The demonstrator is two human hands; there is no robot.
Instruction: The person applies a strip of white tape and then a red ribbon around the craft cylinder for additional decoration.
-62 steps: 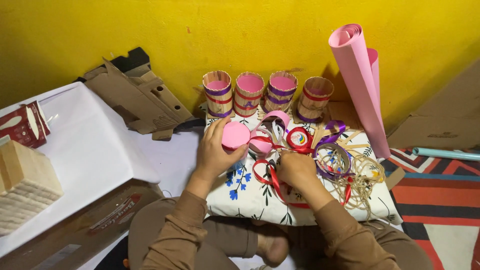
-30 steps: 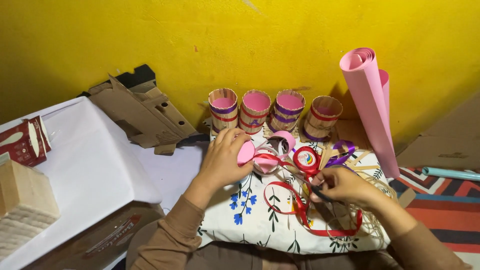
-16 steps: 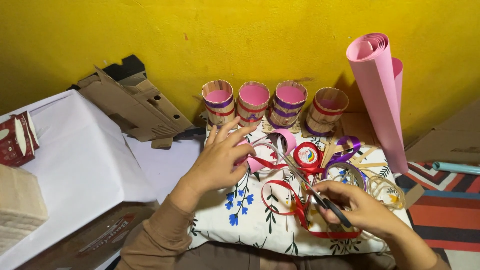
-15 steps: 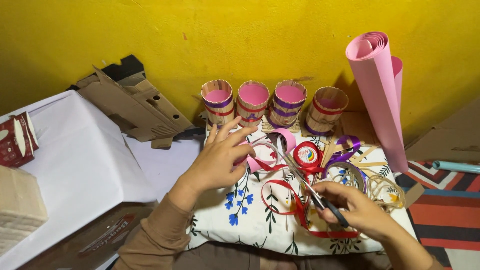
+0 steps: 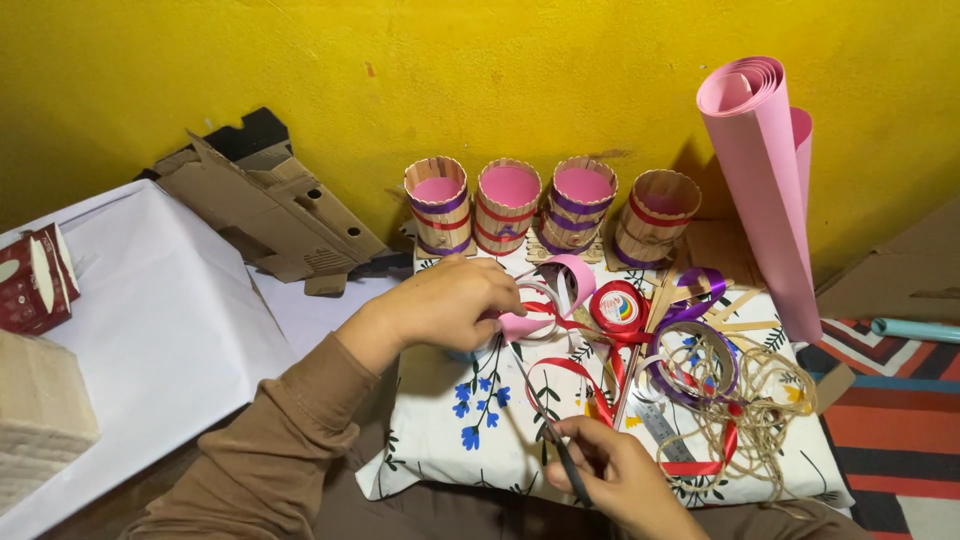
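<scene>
My left hand (image 5: 447,305) rests on a white floral cushion (image 5: 470,440), closed over a small pink paper tube (image 5: 522,323). Near the cushion's front edge, my right hand (image 5: 612,472) grips thin scissors (image 5: 548,425) with the blades pointing up and left. A loose red ribbon (image 5: 572,372) loops across the cushion between the two hands. A red ribbon spool (image 5: 620,306) and a pink paper ring (image 5: 573,277) lie just right of my left hand.
Several stick-built cups (image 5: 508,205) with pink liners stand along the yellow wall. A rolled pink sheet (image 5: 765,190) leans at the right. Purple ribbon (image 5: 692,352) and twine (image 5: 775,400) lie on the cushion's right side. Torn cardboard (image 5: 262,210) and white paper (image 5: 150,320) lie left.
My left hand has come down onto the cushion with the pink tube. My right hand has drawn back toward me with the scissors, away from the red ribbon spool.
</scene>
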